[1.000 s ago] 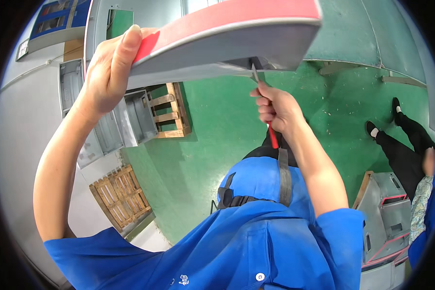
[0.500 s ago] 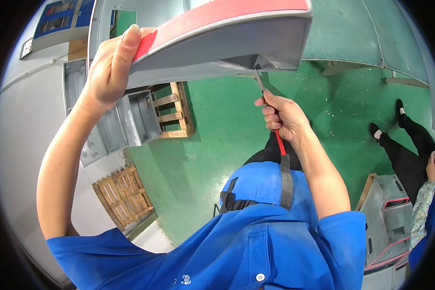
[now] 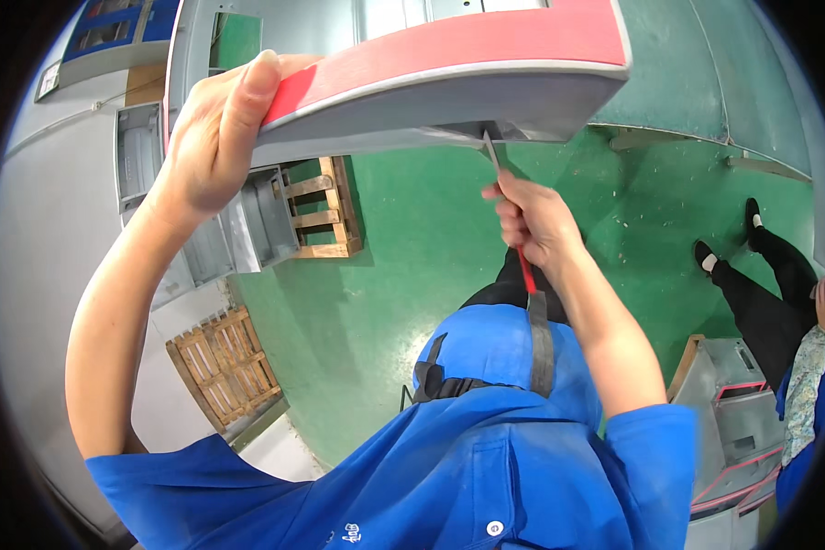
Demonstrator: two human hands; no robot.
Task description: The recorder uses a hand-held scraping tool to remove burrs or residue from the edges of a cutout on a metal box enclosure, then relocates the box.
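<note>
Up in front of me is a large grey casing [image 3: 367,115] with a pink-red front band [image 3: 449,44]. My left hand [image 3: 218,124] is closed around its left end, thumb on top. My right hand [image 3: 533,215] holds a slim, file-like metal tool [image 3: 492,151] with a red handle. The tool's thin flat end reaches up into a recess [image 3: 472,131] on the casing's underside, near its right end. The tip is hidden inside.
Wooden pallets [image 3: 225,362] and grey bins [image 3: 270,220] stand at left. Pale green panels [image 3: 674,73] fill the upper right. At right, a person [image 3: 761,302] is beside stacked grey casings [image 3: 729,403] with pink edges. Debris dots the green floor [image 3: 632,211].
The casing has shifted slightly right and tilted, showing more of its red band and less of its underside. My left hand has moved slightly with it. The tool still reaches into the recess.
</note>
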